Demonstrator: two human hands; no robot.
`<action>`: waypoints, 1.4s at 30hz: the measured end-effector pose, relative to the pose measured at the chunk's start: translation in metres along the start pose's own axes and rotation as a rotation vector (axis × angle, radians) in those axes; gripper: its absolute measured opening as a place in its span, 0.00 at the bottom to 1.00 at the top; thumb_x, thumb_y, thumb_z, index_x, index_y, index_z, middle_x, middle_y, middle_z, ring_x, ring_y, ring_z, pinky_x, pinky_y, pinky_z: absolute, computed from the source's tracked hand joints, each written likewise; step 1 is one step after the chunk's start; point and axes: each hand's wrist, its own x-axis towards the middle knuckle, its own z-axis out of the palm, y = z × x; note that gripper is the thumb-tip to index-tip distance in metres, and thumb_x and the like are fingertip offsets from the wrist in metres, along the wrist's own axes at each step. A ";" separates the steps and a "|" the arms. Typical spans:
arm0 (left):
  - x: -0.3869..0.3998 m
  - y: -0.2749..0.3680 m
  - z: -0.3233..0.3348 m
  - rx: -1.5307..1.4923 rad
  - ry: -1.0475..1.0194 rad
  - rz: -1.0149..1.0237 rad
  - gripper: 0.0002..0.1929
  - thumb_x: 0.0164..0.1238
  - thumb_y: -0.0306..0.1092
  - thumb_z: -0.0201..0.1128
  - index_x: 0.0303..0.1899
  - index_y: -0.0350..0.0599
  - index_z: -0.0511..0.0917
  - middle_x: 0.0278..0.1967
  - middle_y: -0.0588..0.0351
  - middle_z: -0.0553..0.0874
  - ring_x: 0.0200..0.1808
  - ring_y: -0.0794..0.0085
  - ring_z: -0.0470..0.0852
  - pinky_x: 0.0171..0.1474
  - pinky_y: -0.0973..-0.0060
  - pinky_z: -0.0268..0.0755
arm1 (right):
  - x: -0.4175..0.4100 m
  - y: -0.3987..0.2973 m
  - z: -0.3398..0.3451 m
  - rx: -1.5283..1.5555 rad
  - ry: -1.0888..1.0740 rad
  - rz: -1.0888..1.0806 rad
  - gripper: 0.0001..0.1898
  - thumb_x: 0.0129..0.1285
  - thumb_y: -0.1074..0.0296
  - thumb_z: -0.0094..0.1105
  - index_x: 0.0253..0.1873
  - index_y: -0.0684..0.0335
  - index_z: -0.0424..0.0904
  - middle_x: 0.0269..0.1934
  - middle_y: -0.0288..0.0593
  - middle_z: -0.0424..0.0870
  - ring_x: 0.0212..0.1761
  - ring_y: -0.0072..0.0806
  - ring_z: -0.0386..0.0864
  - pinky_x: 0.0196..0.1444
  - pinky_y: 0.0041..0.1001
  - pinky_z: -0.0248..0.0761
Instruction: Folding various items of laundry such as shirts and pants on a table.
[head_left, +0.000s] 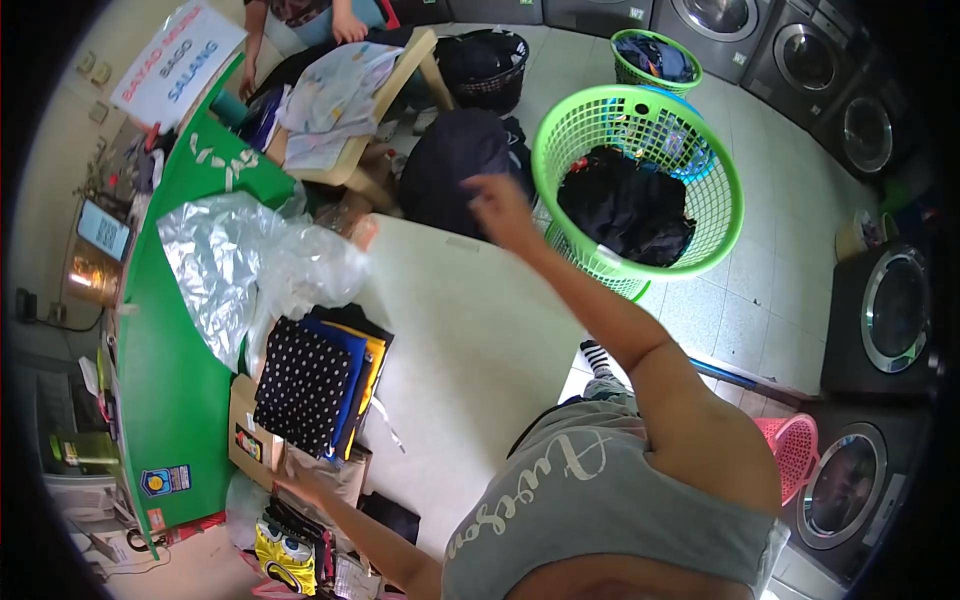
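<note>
My left hand (301, 484) is beside a folded beige cloth (337, 472) and a flat cardboard box (251, 435), fingers extended and holding nothing visible. Above it lies a stack of folded clothes, topped by a black polka-dot cloth (304, 379), with blue and yellow pieces beneath. My right hand (499, 206), blurred and partly curled, is raised at the far edge of the white table (465, 315), in front of a dark cloth heap (454, 161); it appears to hold nothing. To its right, a green plastic basket (731, 217) contains black clothes (626, 206).
Clear plastic bags (247, 259) lie against a green counter (176, 405). Across the table, another person's hand (349, 28) is near a wooden chair (360, 157) draped with patterned cloth (341, 90). Front-loading machines (810, 56) line the floor; a pink basket (795, 454) stands behind my right arm.
</note>
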 end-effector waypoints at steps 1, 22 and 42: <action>-0.015 0.004 -0.008 -0.019 -0.009 0.093 0.32 0.62 0.40 0.58 0.66 0.48 0.55 0.52 0.40 0.72 0.47 0.60 0.76 0.46 0.68 0.70 | 0.010 0.029 -0.036 -0.056 0.177 0.030 0.17 0.50 0.76 0.54 0.48 0.61 0.74 0.41 0.46 0.75 0.44 0.39 0.74 0.45 0.36 0.67; -0.247 0.385 0.179 -1.437 -1.330 -0.285 0.27 0.62 0.47 0.53 0.58 0.40 0.65 0.55 0.50 0.73 0.56 0.60 0.71 0.58 0.64 0.65 | 0.015 -0.098 -0.159 0.527 -0.581 -0.318 0.14 0.55 0.67 0.54 0.45 0.67 0.69 0.35 0.49 0.72 0.36 0.38 0.75 0.39 0.32 0.67; -0.280 0.132 0.095 0.120 -0.494 0.014 0.08 0.52 0.29 0.57 0.35 0.43 0.77 0.31 0.49 0.80 0.34 0.60 0.80 0.40 0.70 0.72 | -0.101 0.028 -0.010 0.288 -1.216 0.291 0.11 0.55 0.69 0.55 0.42 0.64 0.75 0.31 0.43 0.78 0.33 0.29 0.76 0.37 0.26 0.68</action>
